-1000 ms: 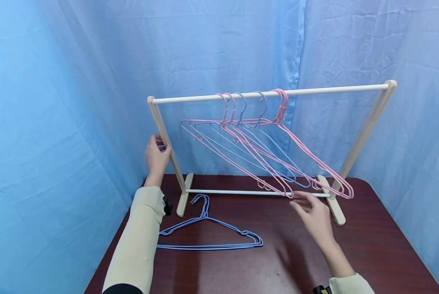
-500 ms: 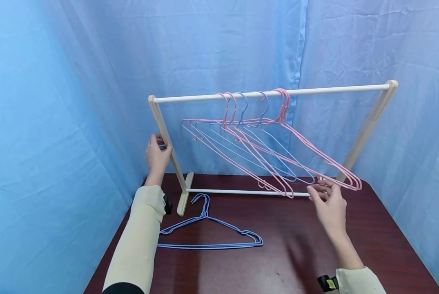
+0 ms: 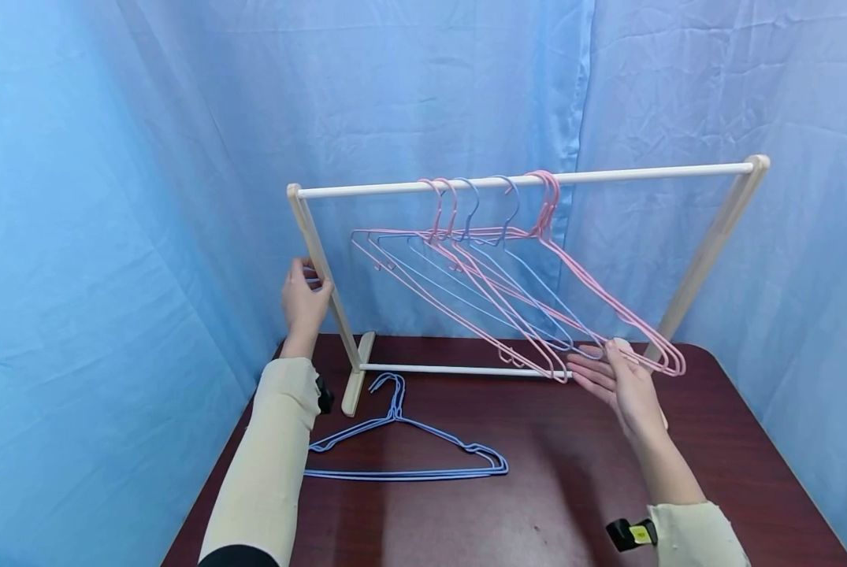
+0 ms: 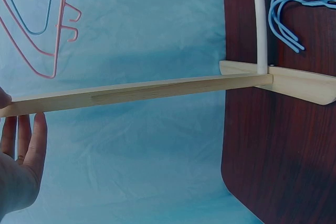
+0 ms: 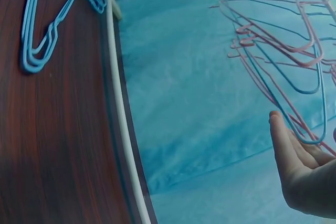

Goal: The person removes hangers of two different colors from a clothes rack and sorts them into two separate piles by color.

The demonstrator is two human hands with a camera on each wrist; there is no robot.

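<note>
In the head view, my left hand [image 3: 305,303] grips the left wooden post [image 3: 317,240] of a clothes rack. In the left wrist view its thumb lies on one side of the post [image 4: 152,87] and the fingers on the other. My right hand [image 3: 633,390] has its fingers stretched out at the right lower ends of the hanging hangers. A blue hanger [image 5: 311,141] has its end beside or against those fingers in the right wrist view. Pink hangers [image 3: 553,201] and two blue ones hang from the rack's white top bar [image 3: 650,174].
Several blue hangers [image 3: 458,476] lie stacked flat on the dark wooden table [image 3: 451,520], left of middle. The rack's white lower bar [image 3: 430,368] runs behind them. A blue curtain [image 3: 395,87] surrounds the table.
My right hand moved right as the right-hand pink hangers' ends swung right. It then came slightly back left with straightened fingers, and those ends swung back. My left hand stayed on the post.
</note>
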